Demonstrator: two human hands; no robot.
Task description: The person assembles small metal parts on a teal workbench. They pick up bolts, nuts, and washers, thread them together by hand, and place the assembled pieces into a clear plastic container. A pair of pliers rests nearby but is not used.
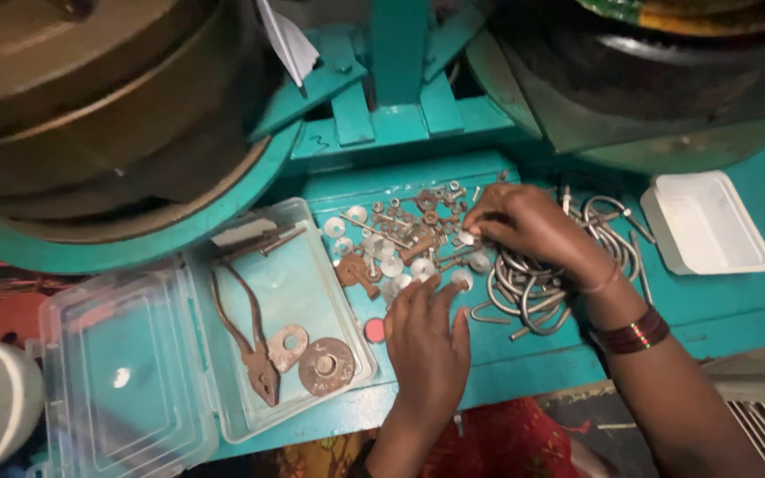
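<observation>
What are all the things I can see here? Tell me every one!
washers: many, silvery, scattered on the green bench between the hands
nuts and bolts: a heap, rusty brown, behind the washers
bent metal rods: a bundle, grey, under the right hand
plastic box: one, clear, lid open, left of the washers
pliers: one, rusty, inside the box
round discs: two, rusty, inside the box beside the pliers
tray: one, white, far right
bench: one, green
left hand: flat, fingers on the washers
right hand: fingertips pinching a small silvery part
</observation>
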